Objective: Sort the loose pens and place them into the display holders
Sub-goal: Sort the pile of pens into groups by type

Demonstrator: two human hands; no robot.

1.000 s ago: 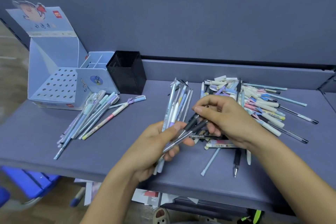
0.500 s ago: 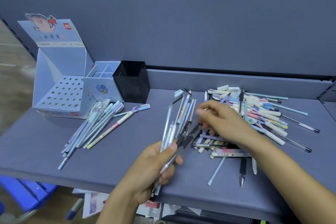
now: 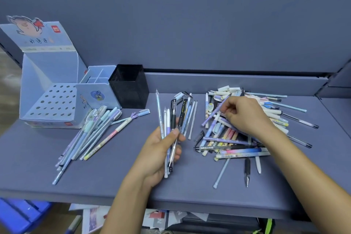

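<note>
The right hand point(image 3: 245, 114) has left the bundle of pens point(image 3: 171, 118) gripped in the left hand point(image 3: 159, 150) and now pinches a lilac pen point(image 3: 213, 115) from the loose pile point(image 3: 237, 144), so gathering continues.

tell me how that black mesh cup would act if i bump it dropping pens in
The black mesh pen cup is probably light: its walls are open mesh. Its square base should slide, not roll. The blue divided holder close on its left may stop it shifting that way.
</note>
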